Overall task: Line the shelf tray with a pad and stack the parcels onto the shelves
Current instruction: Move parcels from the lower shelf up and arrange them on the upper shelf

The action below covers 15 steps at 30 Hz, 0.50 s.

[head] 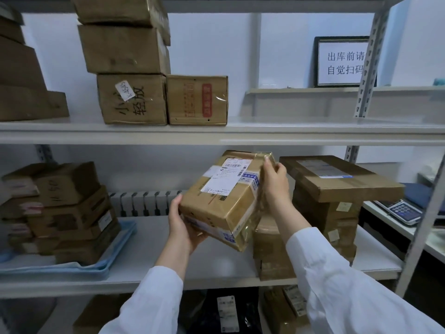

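A taped cardboard parcel (224, 198) with a white shipping label hangs tilted over the middle shelf (149, 251). My left hand (181, 222) grips its near lower-left corner from below. My right hand (274, 182) clasps its far right edge. A blue tray (115, 249) lined with a pale pad sits at the left of the same shelf and carries a stack of brown parcels (65, 213). Just right of the held parcel stands another stack of parcels (330, 206), topped by a wide flat box.
The upper shelf (313, 131) bears stacked cartons (127, 68) at left and centre; its right half is bare. A framed notice (342, 61) leans behind on a ledge. A steel upright (366, 68) stands at right. Dark bags and boxes (231, 314) lie below. A scale (399, 210) rests far right.
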Motion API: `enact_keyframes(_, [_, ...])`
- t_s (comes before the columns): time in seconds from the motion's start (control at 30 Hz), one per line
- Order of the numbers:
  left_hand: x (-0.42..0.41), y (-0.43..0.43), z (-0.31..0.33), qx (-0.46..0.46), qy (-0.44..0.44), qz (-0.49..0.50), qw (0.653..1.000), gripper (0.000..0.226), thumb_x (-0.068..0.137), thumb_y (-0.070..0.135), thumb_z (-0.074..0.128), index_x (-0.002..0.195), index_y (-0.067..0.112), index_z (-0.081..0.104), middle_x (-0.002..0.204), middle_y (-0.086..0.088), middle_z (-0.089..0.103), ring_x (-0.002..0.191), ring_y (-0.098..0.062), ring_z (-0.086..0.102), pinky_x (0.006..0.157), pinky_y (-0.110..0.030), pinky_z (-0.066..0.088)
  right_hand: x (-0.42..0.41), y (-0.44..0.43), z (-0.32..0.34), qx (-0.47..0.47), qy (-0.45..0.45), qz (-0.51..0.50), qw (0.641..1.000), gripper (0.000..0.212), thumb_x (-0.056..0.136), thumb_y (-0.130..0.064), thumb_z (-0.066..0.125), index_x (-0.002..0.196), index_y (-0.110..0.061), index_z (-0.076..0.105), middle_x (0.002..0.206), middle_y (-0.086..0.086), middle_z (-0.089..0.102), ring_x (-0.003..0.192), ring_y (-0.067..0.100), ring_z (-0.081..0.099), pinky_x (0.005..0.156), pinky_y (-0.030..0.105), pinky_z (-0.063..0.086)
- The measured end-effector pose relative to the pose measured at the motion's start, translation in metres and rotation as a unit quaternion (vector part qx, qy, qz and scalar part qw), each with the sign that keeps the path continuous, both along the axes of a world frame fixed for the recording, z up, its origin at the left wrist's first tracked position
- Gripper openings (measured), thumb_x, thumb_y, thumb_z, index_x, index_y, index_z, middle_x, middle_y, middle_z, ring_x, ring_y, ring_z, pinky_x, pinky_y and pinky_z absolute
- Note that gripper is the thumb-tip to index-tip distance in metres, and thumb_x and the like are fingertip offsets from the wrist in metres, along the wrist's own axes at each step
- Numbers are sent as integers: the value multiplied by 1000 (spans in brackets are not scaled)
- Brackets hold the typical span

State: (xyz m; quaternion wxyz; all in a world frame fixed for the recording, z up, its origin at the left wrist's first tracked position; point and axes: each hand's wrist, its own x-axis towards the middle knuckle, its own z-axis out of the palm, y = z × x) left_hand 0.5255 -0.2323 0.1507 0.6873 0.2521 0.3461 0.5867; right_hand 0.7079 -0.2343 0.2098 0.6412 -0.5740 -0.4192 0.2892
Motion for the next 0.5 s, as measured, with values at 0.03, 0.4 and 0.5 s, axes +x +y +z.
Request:
enact_keyframes(0.03, [-8,-3,5,13,8,-5,1000,48,82,60,42,100,22,65,108,-10,67,103,-28,60,90,-44,48,-6,-5,3,15,-5,-21,1000,84,74,-74,40,141,-24,30,138,6,46,127,28,43,104,49,37])
enact_keyframes(0.4, [-54,-18,44,156,44,-66,985,70,80,76,32,119,26,62,113,-7,70,109,-28,60,92,-41,44,-44,-46,38,169,-9,-143,975,45,75,-54,44,105,-21,36,108,2,39,102,18,43,95,48,41])
enact_keyframes(0.5, [-61,-15,59,186,71,-98,975,94,60,93,34,129,32,56,125,-4,65,122,-30,53,108,-53,32,-49,-50,54,204,12,-154,967,45,75,-52,44,104,-19,36,108,2,38,105,20,44,91,44,42])
